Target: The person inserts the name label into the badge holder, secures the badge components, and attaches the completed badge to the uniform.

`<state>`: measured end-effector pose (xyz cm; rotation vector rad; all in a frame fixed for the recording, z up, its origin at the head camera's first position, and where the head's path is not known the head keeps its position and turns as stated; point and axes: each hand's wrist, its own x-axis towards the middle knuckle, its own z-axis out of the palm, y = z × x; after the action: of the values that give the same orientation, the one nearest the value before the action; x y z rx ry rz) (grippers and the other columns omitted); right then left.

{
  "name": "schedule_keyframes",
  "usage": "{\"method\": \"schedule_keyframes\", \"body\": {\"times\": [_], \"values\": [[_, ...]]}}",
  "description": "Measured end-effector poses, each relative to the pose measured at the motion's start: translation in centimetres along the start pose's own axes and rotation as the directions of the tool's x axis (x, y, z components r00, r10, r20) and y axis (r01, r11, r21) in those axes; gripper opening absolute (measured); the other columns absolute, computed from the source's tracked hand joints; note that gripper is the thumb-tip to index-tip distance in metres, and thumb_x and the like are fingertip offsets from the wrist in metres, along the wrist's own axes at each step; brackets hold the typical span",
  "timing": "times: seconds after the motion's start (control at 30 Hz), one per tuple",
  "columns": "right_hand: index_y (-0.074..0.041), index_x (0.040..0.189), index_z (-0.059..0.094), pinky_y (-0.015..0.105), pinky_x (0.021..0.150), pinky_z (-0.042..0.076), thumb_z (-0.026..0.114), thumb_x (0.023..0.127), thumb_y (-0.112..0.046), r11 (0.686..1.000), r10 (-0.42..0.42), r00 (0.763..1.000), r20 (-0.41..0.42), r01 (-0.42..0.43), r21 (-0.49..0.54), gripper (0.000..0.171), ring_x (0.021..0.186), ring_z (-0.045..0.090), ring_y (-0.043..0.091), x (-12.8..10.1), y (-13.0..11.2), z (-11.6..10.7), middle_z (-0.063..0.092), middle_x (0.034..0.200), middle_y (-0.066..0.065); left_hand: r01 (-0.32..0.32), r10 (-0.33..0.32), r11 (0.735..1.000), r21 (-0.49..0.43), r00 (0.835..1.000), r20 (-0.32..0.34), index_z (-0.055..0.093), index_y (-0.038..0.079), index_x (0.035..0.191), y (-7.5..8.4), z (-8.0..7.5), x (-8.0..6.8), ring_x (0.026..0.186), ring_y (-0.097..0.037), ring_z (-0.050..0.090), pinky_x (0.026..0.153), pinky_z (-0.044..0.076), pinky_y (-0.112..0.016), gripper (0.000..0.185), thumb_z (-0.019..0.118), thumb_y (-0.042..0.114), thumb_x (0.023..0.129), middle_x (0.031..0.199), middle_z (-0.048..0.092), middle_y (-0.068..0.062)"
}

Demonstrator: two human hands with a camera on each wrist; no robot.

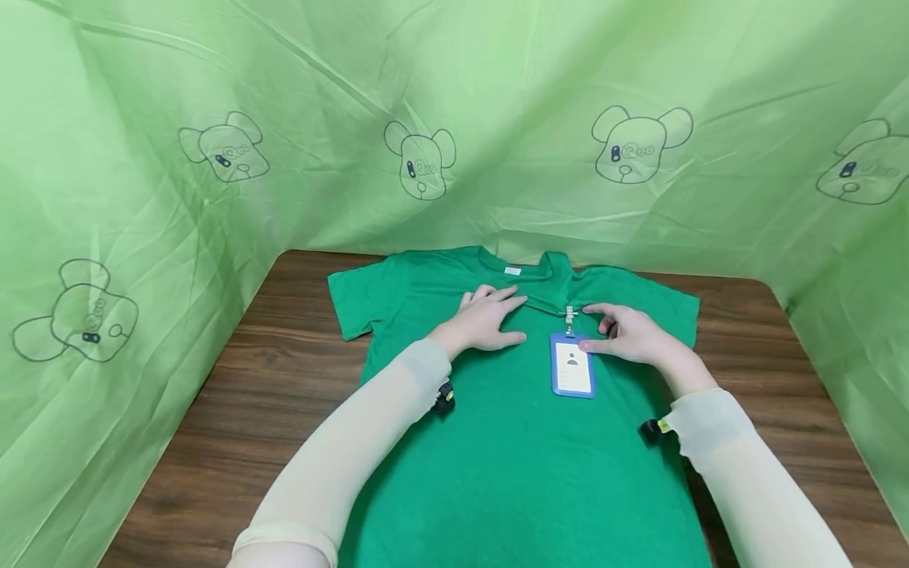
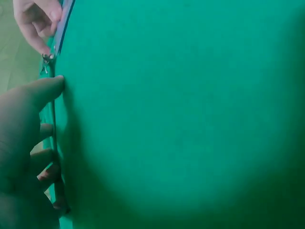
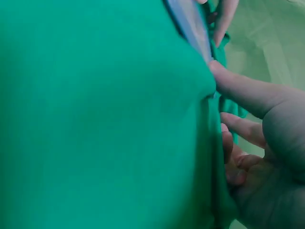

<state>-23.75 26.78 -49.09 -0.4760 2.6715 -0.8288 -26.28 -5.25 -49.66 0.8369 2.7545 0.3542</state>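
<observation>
Both hands (image 1: 554, 331) rest on green shirt (image 1: 511, 473) (badge (image 1: 572, 367) clipped on)

A dark brown wood-grain bench (image 1: 284, 379) carries a green T-shirt (image 1: 511, 473) spread flat, front up, collar toward twelve o'clock, hem toward six. Bare wood shows at three and nine o'clock, beside both short sleeves.

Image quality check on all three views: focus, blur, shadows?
Head view: sharp, evenly lit, the badge on the green shirt legible. Left wrist view: the left hand is close, blurred and shadowed, with a dark corner lower right. Right wrist view: soft throughout, the right hand out of focus.
</observation>
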Motion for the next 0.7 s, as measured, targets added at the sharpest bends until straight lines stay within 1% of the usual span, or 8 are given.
{"method": "schedule_keyframes", "body": {"times": [0.1, 0.2, 0.3, 0.4, 0.53, 0.63, 0.67, 0.7], "values": [[-0.004, 0.159, 0.052, 0.038, 0.069, 0.044, 0.088, 0.095, -0.042, 1.000, 0.002, 1.000, 0.025, -0.002, -0.023, 0.083, 0.075, 0.053, 0.022, -0.3, 0.3, -0.5, 0.062, 0.101, 0.009, 0.001, -0.001, 1.000, 0.007, 1.000, 0.010, 0.030, 0.028, 0.175, -0.3, -0.4, 0.0, 0.156, -0.031, 0.028, 0.109, 0.035, -0.048, 0.086, 0.062, 0.066, 0.104, 0.182, 0.023, -0.005], [-0.005, 0.160, 0.051, 0.038, 0.067, 0.044, 0.089, 0.093, -0.046, 0.999, -0.003, 0.999, 0.033, 0.004, -0.043, 0.087, 0.073, 0.053, 0.021, -0.6, 0.8, -0.9, 0.061, 0.100, 0.008, 0.040, -0.041, 0.998, 0.040, 0.999, 0.016, 0.026, 0.025, 0.176, -1.2, -0.6, 0.1, 0.159, -0.033, 0.024, 0.117, 0.031, -0.053, 0.094, 0.060, 0.073, 0.101, 0.182, 0.021, -0.005], [-0.005, 0.159, 0.052, 0.038, 0.068, 0.046, 0.088, 0.093, -0.047, 0.998, -0.020, 1.000, 0.019, 0.021, -0.061, 0.086, 0.075, 0.054, 0.020, -1.0, 1.6, -1.3, 0.062, 0.098, 0.007, 0.070, -0.071, 0.996, 0.052, 0.997, 0.017, 0.023, 0.023, 0.176, -2.7, -1.2, 0.0, 0.163, -0.035, 0.021, 0.123, 0.026, -0.060, 0.101, 0.056, 0.079, 0.099, 0.182, 0.020, -0.004], [-0.004, 0.156, 0.055, 0.037, 0.071, 0.049, 0.086, 0.096, -0.045, 0.995, -0.067, 0.998, -0.003, 0.067, -0.069, 0.079, 0.079, 0.057, 0.018, -1.7, 2.3, -1.6, 0.065, 0.101, 0.006, 0.056, -0.056, 0.998, 0.036, 0.998, 0.000, 0.024, 0.020, 0.176, -4.5, -1.9, -0.7, 0.165, -0.036, 0.021, 0.125, 0.024, -0.062, 0.102, 0.052, 0.081, 0.100, 0.182, 0.022, -0.008], [-0.003, 0.150, 0.061, 0.035, 0.076, 0.054, 0.083, 0.101, -0.033, 0.984, -0.162, 0.985, -0.059, 0.157, -0.089, 0.062, 0.092, 0.064, 0.019, -3.6, 3.0, -2.3, 0.069, 0.109, 0.006, -0.005, 0.008, 0.999, 0.036, 0.997, -0.071, 0.027, 0.013, 0.175, -7.5, -3.1, -3.1, 0.165, -0.036, 0.025, 0.127, 0.026, -0.062, 0.099, 0.047, 0.079, 0.103, 0.180, 0.026, -0.014], [-0.006, 0.149, 0.063, 0.037, 0.077, 0.057, 0.083, 0.101, -0.028, 0.968, -0.218, 0.971, -0.098, 0.203, -0.148, 0.056, 0.106, 0.067, 0.024, -5.7, 3.3, -3.4, 0.070, 0.121, 0.009, -0.039, 0.047, 0.997, 0.062, 0.990, -0.132, 0.026, 0.011, 0.175, -10.0, -4.4, -6.1, 0.166, -0.034, 0.023, 0.129, 0.026, -0.061, 0.094, 0.046, 0.073, 0.107, 0.180, 0.025, -0.014], [-0.007, 0.150, 0.062, 0.039, 0.076, 0.058, 0.083, 0.101, -0.028, 0.962, -0.229, 0.968, -0.100, 0.210, -0.172, 0.057, 0.103, 0.067, 0.025, -6.4, 3.3, -3.8, 0.069, 0.128, 0.011, -0.049, 0.060, 0.996, 0.077, 0.987, -0.150, 0.025, 0.011, 0.175, -11.0, -4.8, -7.3, 0.167, -0.034, 0.022, 0.130, 0.025, -0.060, 0.092, 0.046, 0.071, 0.108, 0.180, 0.024, -0.014], [-0.009, 0.152, 0.062, 0.043, 0.079, 0.058, 0.084, 0.100, -0.029, 0.955, -0.238, 0.966, -0.103, 0.214, -0.204, 0.060, 0.108, 0.067, 0.028, -7.1, 3.4, -4.3, 0.067, 0.134, 0.012, -0.058, 0.074, 0.994, 0.095, 0.983, -0.169, 0.024, 0.011, 0.175, -11.9, -5.1, -8.6, 0.167, -0.033, 0.020, 0.131, 0.025, -0.059, 0.091, 0.047, 0.069, 0.109, 0.181, 0.023, -0.013]]}}
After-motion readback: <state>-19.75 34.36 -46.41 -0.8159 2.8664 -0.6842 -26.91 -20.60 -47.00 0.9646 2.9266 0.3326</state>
